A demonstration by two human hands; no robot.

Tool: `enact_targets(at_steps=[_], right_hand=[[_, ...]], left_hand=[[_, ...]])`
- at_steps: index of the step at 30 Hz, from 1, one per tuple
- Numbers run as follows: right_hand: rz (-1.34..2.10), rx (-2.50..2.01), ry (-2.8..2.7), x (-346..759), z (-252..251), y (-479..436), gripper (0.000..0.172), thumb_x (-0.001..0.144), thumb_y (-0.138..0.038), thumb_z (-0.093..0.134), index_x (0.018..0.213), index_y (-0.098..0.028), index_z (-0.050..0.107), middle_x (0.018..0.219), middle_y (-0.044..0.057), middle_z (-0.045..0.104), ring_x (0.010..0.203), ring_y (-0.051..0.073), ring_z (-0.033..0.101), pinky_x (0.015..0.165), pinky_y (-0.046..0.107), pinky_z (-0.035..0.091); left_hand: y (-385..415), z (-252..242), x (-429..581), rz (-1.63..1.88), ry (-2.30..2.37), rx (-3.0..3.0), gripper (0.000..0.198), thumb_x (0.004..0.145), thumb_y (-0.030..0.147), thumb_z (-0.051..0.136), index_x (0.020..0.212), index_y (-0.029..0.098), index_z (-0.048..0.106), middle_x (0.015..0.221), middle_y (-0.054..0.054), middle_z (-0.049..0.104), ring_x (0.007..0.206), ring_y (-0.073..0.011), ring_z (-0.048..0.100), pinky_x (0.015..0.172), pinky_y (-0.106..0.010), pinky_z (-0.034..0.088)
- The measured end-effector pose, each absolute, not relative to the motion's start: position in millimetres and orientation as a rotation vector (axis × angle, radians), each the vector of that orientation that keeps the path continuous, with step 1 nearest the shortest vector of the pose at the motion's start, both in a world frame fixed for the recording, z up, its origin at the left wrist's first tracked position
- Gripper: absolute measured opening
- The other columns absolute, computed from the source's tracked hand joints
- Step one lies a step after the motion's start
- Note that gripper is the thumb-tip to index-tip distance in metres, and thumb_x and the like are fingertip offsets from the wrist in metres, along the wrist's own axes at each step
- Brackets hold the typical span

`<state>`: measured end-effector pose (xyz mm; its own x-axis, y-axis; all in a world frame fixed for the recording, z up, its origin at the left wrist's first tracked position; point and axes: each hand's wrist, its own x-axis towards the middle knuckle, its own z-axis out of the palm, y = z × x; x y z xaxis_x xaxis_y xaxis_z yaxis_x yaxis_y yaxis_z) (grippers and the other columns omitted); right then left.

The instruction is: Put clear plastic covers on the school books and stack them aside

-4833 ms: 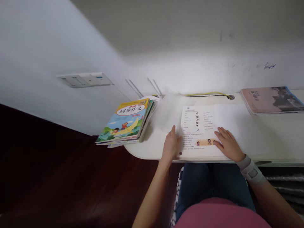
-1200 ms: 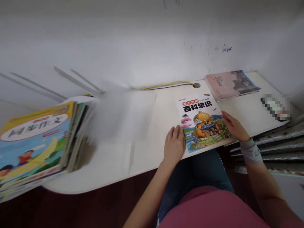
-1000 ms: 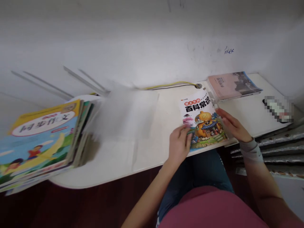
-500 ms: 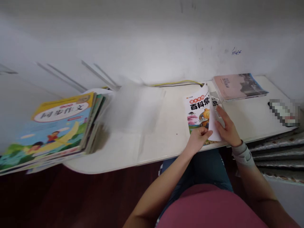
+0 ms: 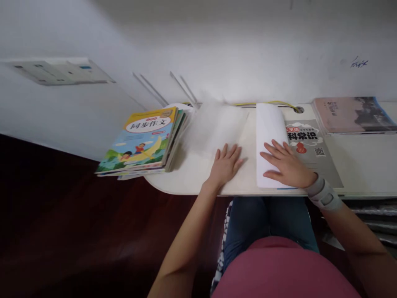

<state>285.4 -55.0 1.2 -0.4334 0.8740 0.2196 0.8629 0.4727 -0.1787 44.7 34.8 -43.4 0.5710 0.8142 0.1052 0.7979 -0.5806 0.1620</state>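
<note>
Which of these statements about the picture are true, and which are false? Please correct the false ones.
1. The right hand lies on the open book. True.
2. The pile of books is to the left of the left hand. True.
3. The grey wristband is worn at the left hand. False: it is worn at the right hand.
4. The pink book lies to the right of the open book. True.
5. The left hand holds the pink book. False: it holds nothing, and its fingers are spread.
</note>
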Motion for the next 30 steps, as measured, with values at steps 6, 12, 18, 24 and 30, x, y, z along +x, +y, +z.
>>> enact_targets(at_steps=[6,12,18,24,30], right_hand=[[-0.186,-1.668,-2.512,248,-12,-41,0.048,0.09,-0.044,0.05,0.126,-0.013,0.056,0.141,0.019,0.047,0.135,0.035,0.034,0.109,0.059,0.023],[-0.252,-1.7,-2.491,236,-21,-38,0.042,0.091,-0.036,0.05,0.124,-0.012,0.057,0.139,0.018,0.049,0.133,0.034,0.037,0.11,0.058,0.023],[-0.24,-1.73,-2.469,230,-26,-33,0.04,0.092,-0.031,0.046,0.127,-0.012,0.055,0.14,0.017,0.048,0.134,0.034,0.036,0.109,0.058,0.023],[-0.073,-1.628,-2.578,223,-18,-38,0.04,0.095,-0.023,0.034,0.129,-0.011,0.053,0.139,0.016,0.05,0.131,0.031,0.041,0.109,0.055,0.026],[-0.06,-1.699,-2.324,257,13,25,0.044,0.093,-0.032,0.039,0.132,-0.013,0.049,0.145,0.017,0.042,0.136,0.032,0.033,0.108,0.053,0.027]], left_hand=[[31,-49,44,0.214,1.461,2.699,0.061,0.097,0.05,0.02,0.146,0.017,0.033,0.147,-0.008,0.042,0.141,-0.0299,0.024,0.113,-0.053,0.021],[31,-51,45,0.332,1.503,2.672,0.061,0.097,0.049,0.019,0.145,0.015,0.034,0.14,-0.009,0.051,0.138,-0.0296,0.032,0.112,-0.052,0.021],[29,-49,45,0.344,1.504,2.646,0.061,0.096,0.05,0.02,0.146,0.015,0.032,0.142,-0.009,0.049,0.138,-0.0294,0.031,0.113,-0.05,0.021],[29,-50,47,0.238,1.489,2.677,0.077,0.088,0.066,0.032,0.147,0.017,0.029,0.151,-0.008,0.035,0.141,-0.0337,0.022,0.112,-0.056,0.02],[30,-52,45,0.241,1.476,2.688,0.075,0.087,0.067,0.031,0.145,0.019,0.033,0.151,-0.007,0.034,0.141,-0.0331,0.022,0.113,-0.055,0.019]])
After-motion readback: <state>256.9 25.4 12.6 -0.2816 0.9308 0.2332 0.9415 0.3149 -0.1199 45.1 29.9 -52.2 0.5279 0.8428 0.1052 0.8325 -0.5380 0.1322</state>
